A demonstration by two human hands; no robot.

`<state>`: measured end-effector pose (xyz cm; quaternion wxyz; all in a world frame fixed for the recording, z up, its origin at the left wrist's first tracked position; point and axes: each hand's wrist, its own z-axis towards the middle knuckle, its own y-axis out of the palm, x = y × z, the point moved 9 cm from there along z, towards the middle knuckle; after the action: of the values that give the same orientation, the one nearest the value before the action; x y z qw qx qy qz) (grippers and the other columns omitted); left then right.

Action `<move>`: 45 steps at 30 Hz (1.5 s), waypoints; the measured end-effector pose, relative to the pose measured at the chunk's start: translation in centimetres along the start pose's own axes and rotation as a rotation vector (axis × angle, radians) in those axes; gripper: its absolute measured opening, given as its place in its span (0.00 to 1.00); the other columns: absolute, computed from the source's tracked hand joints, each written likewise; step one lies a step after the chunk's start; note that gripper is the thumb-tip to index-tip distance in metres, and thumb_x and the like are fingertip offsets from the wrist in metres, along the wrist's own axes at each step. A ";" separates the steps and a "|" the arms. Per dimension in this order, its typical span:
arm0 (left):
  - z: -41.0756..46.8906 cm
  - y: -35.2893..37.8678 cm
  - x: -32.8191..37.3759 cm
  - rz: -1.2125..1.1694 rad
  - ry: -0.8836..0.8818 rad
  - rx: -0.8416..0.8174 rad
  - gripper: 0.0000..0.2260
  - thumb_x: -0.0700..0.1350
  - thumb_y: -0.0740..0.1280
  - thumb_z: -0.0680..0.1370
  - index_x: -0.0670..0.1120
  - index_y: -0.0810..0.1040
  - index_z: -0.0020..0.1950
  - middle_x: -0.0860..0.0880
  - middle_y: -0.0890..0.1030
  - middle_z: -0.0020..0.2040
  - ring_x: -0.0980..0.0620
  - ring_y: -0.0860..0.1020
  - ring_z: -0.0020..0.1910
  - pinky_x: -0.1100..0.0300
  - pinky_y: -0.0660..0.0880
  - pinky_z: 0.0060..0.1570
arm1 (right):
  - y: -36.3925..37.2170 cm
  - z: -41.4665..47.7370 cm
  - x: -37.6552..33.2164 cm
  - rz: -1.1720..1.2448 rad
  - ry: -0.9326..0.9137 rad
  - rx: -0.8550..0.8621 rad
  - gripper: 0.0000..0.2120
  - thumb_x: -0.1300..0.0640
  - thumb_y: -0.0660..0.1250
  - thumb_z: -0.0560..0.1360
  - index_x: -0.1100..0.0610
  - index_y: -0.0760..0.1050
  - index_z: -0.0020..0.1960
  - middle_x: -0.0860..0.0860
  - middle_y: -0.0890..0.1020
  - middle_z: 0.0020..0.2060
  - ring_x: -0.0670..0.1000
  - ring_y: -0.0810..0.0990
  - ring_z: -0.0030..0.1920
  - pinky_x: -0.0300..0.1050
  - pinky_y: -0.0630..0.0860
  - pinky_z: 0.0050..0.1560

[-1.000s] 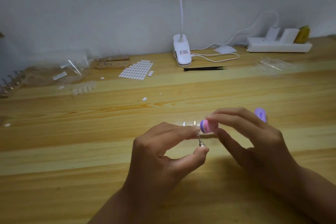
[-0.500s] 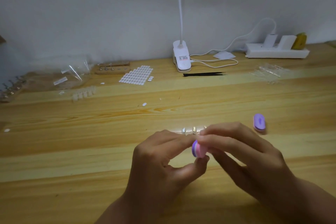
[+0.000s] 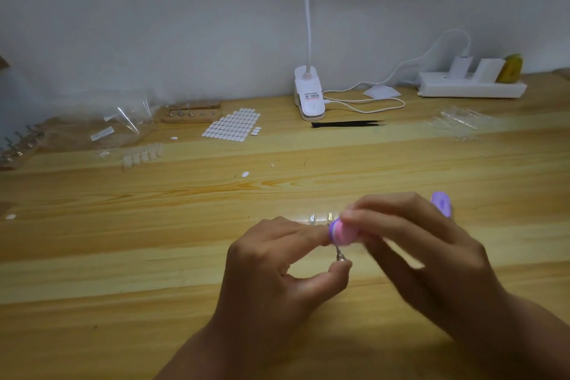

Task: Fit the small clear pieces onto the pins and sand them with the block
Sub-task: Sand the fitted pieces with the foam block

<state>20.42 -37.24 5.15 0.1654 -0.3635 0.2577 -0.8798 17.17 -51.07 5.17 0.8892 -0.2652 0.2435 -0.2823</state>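
Note:
My left hand (image 3: pixel 277 268) pinches a thin metal pin (image 3: pixel 339 254) between thumb and forefinger, its top hidden by the block. My right hand (image 3: pixel 416 244) grips a pink and purple sanding block (image 3: pixel 340 231) and holds it against the pin's upper end. The clear piece on the pin is hidden. Just behind my hands a clear strip with metal pins (image 3: pixel 320 217) lies on the wooden table (image 3: pixel 154 241). A second purple block (image 3: pixel 441 206) lies behind my right hand.
At the back stand a wooden pin holder (image 3: pixel 191 112), a sheet of white oval stickers (image 3: pixel 233 125), clear bags (image 3: pixel 101 129), a clip lamp (image 3: pixel 310 97), black tweezers (image 3: pixel 347 124), clear pieces (image 3: pixel 456 122) and a power strip (image 3: pixel 472 88). A row of clear tips (image 3: pixel 142 156) lies left.
The sanding block has moved back up along the pin after going down half a second ago. The pin's lower end shows again above my left thumb.

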 end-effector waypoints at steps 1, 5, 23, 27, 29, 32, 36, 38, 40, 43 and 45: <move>0.0 0.0 0.2 0.002 0.022 -0.002 0.09 0.49 0.74 0.68 0.48 0.87 0.46 0.56 0.85 0.43 0.57 0.82 0.43 0.56 0.77 0.43 | 0.5 -0.2 -0.7 -0.001 -0.035 -0.020 0.13 0.70 0.68 0.77 0.63 0.80 0.60 0.57 0.81 0.55 0.52 0.81 0.57 0.42 0.75 0.58; -0.1 -0.2 0.2 0.000 0.006 0.033 0.10 0.45 0.77 0.65 0.47 0.87 0.46 0.56 0.85 0.43 0.59 0.82 0.43 0.57 0.78 0.43 | -0.1 -0.1 1.0 -0.062 0.000 -0.048 0.12 0.70 0.67 0.77 0.63 0.80 0.59 0.56 0.81 0.54 0.52 0.81 0.55 0.42 0.76 0.58; 0.0 -0.4 0.2 -0.154 0.008 0.020 0.11 0.47 0.75 0.69 0.47 0.86 0.50 0.56 0.85 0.46 0.60 0.82 0.47 0.61 0.78 0.47 | -0.6 -0.2 1.2 0.026 0.053 0.035 0.13 0.64 0.67 0.77 0.59 0.76 0.62 0.54 0.81 0.55 0.48 0.80 0.58 0.45 0.78 0.58; 0.1 -0.3 0.3 -0.154 0.016 0.021 0.11 0.47 0.74 0.70 0.47 0.86 0.50 0.56 0.85 0.46 0.60 0.82 0.47 0.60 0.78 0.46 | -1.0 -0.1 0.1 0.085 0.029 0.097 0.16 0.64 0.68 0.77 0.56 0.75 0.63 0.52 0.80 0.57 0.48 0.81 0.59 0.42 0.77 0.59; 0.0 -0.2 0.6 -0.135 0.043 0.010 0.11 0.47 0.75 0.70 0.47 0.86 0.51 0.56 0.85 0.46 0.59 0.82 0.47 0.60 0.78 0.46 | -0.3 -0.4 -1.0 0.064 -0.040 0.052 0.14 0.66 0.69 0.77 0.59 0.77 0.62 0.53 0.80 0.56 0.49 0.80 0.59 0.42 0.76 0.60; 0.0 -0.2 -0.4 -0.153 -0.030 0.002 0.12 0.44 0.77 0.68 0.48 0.86 0.50 0.56 0.85 0.45 0.61 0.82 0.46 0.61 0.78 0.46 | -0.6 -0.2 1.5 -0.044 0.051 0.046 0.14 0.67 0.69 0.76 0.58 0.76 0.60 0.53 0.81 0.54 0.48 0.81 0.57 0.44 0.78 0.59; 0.1 0.2 -1.7 -0.229 -0.146 -0.031 0.14 0.40 0.75 0.69 0.50 0.85 0.53 0.58 0.85 0.43 0.60 0.81 0.41 0.66 0.77 0.42 | -1.5 0.1 3.0 -0.041 0.134 0.120 0.14 0.65 0.69 0.76 0.55 0.74 0.60 0.49 0.80 0.53 0.40 0.78 0.59 0.35 0.74 0.59; -0.2 0.8 -3.0 -0.393 -0.283 -0.045 0.15 0.40 0.74 0.70 0.53 0.85 0.54 0.57 0.86 0.43 0.59 0.83 0.41 0.67 0.77 0.44 | -1.2 -0.2 2.4 -0.022 0.101 0.103 0.13 0.62 0.67 0.77 0.55 0.75 0.61 0.51 0.80 0.54 0.47 0.80 0.58 0.43 0.77 0.58; -0.7 1.9 -3.8 -0.573 -0.403 -0.085 0.15 0.41 0.74 0.71 0.55 0.85 0.54 0.54 0.87 0.43 0.56 0.84 0.44 0.64 0.79 0.47 | -1.0 -0.3 2.2 -0.029 0.096 0.092 0.14 0.61 0.66 0.78 0.56 0.75 0.63 0.53 0.81 0.54 0.52 0.81 0.56 0.49 0.79 0.56; -1.2 2.8 -4.1 -0.668 -0.462 -0.123 0.17 0.42 0.74 0.71 0.57 0.83 0.57 0.52 0.87 0.45 0.52 0.85 0.48 0.58 0.80 0.52 | -1.3 -0.1 2.2 -0.042 0.113 0.102 0.15 0.62 0.65 0.77 0.55 0.74 0.64 0.54 0.80 0.55 0.54 0.81 0.55 0.51 0.78 0.55; -1.0 2.7 -3.8 -0.671 -0.440 -0.125 0.17 0.42 0.75 0.72 0.57 0.83 0.57 0.52 0.87 0.46 0.52 0.85 0.48 0.58 0.80 0.52 | -1.2 0.0 1.6 -0.018 0.101 0.104 0.16 0.62 0.66 0.77 0.54 0.75 0.64 0.53 0.80 0.55 0.52 0.81 0.56 0.49 0.78 0.56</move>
<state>22.56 -37.33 0.89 -0.1020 -0.6164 0.1364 -0.7688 17.91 -52.89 5.44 0.8858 -0.2063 0.2705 -0.3155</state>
